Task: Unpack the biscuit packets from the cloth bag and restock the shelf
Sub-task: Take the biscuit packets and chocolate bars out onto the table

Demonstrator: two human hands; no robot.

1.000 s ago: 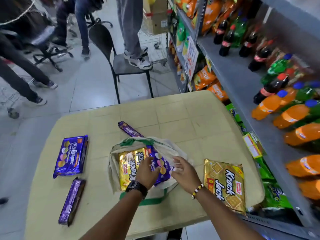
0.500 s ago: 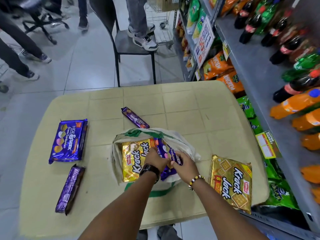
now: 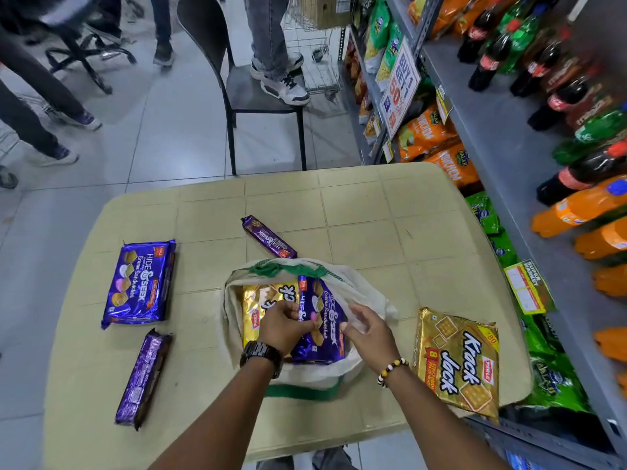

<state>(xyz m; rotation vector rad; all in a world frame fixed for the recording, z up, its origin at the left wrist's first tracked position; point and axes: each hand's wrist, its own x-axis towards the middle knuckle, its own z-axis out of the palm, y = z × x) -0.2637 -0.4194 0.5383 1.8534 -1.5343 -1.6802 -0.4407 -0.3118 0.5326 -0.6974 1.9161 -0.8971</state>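
A white cloth bag [image 3: 359, 290] with green trim lies open on the beige table [image 3: 373, 212]. Inside it lie a gold Krack Jack packet [image 3: 258, 296] and a purple Hide & Seek packet [image 3: 325, 320]. My left hand [image 3: 283, 325] pinches the purple packet's left edge. My right hand [image 3: 368, 325] grips the bag's right side cloth. Around the bag lie another gold Krack Jack packet [image 3: 458, 361] at right, a wide purple packet [image 3: 140, 283] at left, and two slim purple rolls, one at front left [image 3: 144, 374] and one behind the bag [image 3: 268, 237].
A grey metal shelf [image 3: 502, 157] runs along the right, holding soda bottles [image 3: 576, 208] and snack bags [image 3: 431, 130] below. A black chair [image 3: 237, 72] stands beyond the table. Several people's legs stand on the tiled floor at the back and left.
My left hand has shifted from the gold packet onto the purple packet and taken hold of its edge. My right hand went from lying on the bag to gripping its cloth. The camera tilted down.
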